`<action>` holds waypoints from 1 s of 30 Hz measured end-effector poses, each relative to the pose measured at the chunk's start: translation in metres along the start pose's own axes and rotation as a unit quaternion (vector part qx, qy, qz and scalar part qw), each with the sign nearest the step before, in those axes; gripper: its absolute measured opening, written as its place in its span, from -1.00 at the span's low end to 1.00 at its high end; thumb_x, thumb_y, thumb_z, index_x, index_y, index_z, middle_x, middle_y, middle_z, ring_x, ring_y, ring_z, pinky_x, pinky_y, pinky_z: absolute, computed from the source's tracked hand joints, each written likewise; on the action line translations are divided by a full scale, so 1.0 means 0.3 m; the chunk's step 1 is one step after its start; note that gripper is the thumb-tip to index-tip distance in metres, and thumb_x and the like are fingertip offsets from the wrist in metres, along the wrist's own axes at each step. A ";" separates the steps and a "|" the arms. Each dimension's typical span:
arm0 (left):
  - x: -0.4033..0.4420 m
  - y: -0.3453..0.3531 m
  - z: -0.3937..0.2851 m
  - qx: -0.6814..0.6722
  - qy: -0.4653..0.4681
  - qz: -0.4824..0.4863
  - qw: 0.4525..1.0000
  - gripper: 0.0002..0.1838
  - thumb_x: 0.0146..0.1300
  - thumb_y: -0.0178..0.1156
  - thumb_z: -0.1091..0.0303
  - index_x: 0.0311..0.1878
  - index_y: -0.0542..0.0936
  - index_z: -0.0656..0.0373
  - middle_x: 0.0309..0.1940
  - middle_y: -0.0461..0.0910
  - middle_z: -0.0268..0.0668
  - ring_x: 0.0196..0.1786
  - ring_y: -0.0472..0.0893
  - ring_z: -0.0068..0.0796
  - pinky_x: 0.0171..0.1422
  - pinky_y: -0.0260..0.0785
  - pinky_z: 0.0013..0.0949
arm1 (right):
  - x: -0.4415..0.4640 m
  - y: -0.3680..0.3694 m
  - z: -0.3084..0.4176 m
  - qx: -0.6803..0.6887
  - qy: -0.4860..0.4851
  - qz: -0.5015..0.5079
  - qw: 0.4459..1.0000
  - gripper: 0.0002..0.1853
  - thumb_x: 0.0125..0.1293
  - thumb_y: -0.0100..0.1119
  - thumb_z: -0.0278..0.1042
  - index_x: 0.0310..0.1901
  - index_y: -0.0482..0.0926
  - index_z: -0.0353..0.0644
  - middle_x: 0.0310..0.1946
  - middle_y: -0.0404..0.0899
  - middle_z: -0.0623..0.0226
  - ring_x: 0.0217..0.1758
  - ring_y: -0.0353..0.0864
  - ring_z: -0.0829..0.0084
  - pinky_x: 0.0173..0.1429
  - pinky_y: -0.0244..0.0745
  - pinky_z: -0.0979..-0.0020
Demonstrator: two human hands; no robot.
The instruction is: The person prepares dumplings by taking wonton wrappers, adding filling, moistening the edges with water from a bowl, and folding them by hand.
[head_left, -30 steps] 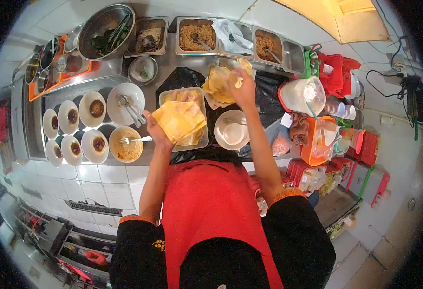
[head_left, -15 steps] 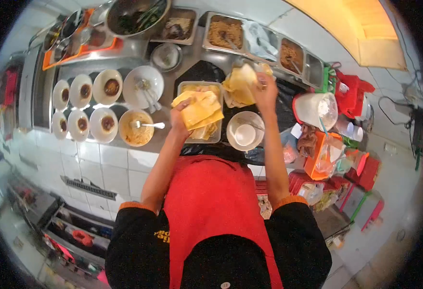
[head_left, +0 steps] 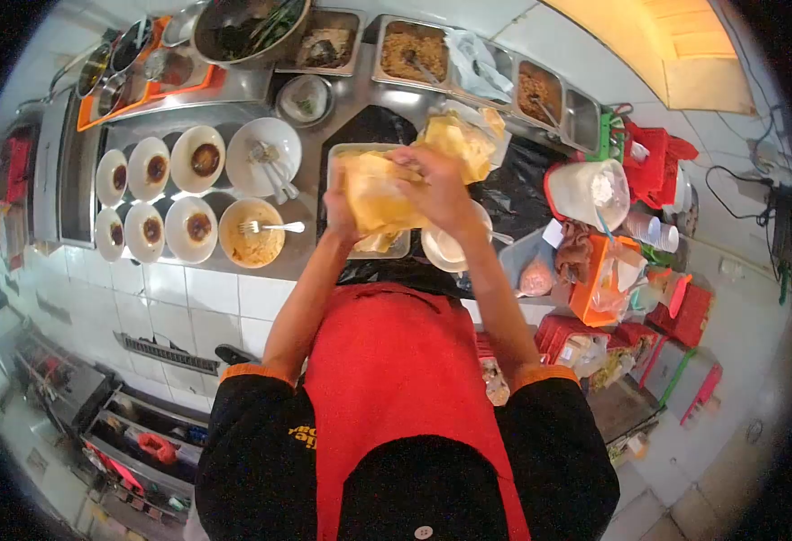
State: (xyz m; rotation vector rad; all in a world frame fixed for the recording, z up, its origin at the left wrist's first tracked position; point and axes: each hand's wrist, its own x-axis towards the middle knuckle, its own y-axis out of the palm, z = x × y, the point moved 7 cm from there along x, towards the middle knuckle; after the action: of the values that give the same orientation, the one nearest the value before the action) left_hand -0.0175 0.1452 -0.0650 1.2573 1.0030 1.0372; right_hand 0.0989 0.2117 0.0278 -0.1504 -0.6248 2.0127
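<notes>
Over the steel surface [head_left: 349, 105], in the head view, yellow sheets [head_left: 373, 191] sit just above frame centre, gripped by the left hand [head_left: 342, 213]; the right hand [head_left: 441, 185] touches them at upper right, its grip unclear. Bowls [head_left: 183, 151] stand at left.

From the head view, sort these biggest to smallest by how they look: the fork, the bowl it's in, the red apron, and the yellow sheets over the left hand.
1. Red apron
2. Yellow sheets
3. Bowl
4. Fork

That's apparent size only.
</notes>
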 end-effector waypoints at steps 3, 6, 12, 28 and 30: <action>-0.072 0.005 -0.082 0.130 0.048 -0.139 0.981 -0.21 0.50 -0.14 -0.29 0.44 0.34 0.26 0.38 0.46 -0.01 0.37 0.51 0.01 0.45 0.39 0.10 | -0.029 -0.045 -0.038 -0.006 0.081 -0.072 0.994 -0.64 0.12 0.48 -0.47 -0.01 0.68 -0.25 -0.15 0.70 0.19 -0.10 0.71 0.33 0.01 0.60 0.34; -0.142 -0.005 -0.152 0.074 0.078 -0.124 0.986 -0.15 0.48 -0.05 -0.24 0.52 0.23 0.34 0.44 0.35 0.11 0.43 0.43 0.11 0.54 0.26 0.15 | -0.110 -0.119 -0.349 -0.035 0.140 -0.152 0.978 -0.67 0.12 0.42 -0.50 -0.04 0.67 -0.27 -0.16 0.70 0.12 -0.10 0.72 0.20 0.04 0.60 0.29; -0.194 0.025 -0.199 0.102 0.080 -0.150 0.980 -0.15 0.46 0.01 -0.13 0.57 0.12 0.34 0.53 0.22 0.08 0.53 0.29 0.12 0.59 0.15 0.17 | -0.167 -0.162 -0.518 -0.232 0.110 -0.192 0.947 -0.72 0.16 0.39 -0.49 -0.06 0.66 -0.21 -0.18 0.71 0.09 -0.07 0.73 0.10 0.01 0.59 0.21; -0.075 -0.155 -0.065 0.107 -0.019 -0.285 0.952 -0.35 0.46 0.00 -0.01 0.37 0.42 0.37 0.29 0.55 0.05 0.28 0.59 0.07 0.43 0.42 0.06 | -0.030 -0.256 -0.052 -0.026 0.131 -0.041 0.990 -0.69 0.30 0.32 -0.53 0.08 0.61 -0.27 -0.21 0.71 0.25 -0.12 0.74 0.47 -0.01 0.62 0.41; -0.023 -0.072 -0.020 0.080 -0.054 -0.187 0.978 -0.32 0.47 -0.08 -0.06 0.38 0.42 0.34 0.30 0.53 0.04 0.29 0.59 0.05 0.43 0.42 0.08 | -0.026 -0.193 0.047 0.045 0.129 0.001 0.991 -0.69 0.33 0.30 -0.56 0.11 0.60 -0.27 -0.21 0.70 0.29 -0.11 0.73 0.52 -0.02 0.62 0.45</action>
State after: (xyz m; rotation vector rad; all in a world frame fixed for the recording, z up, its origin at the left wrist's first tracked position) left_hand -0.0237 0.1392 -0.0867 1.1805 1.2016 0.6004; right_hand 0.1434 0.2221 0.0670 -0.3510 -0.3692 1.9776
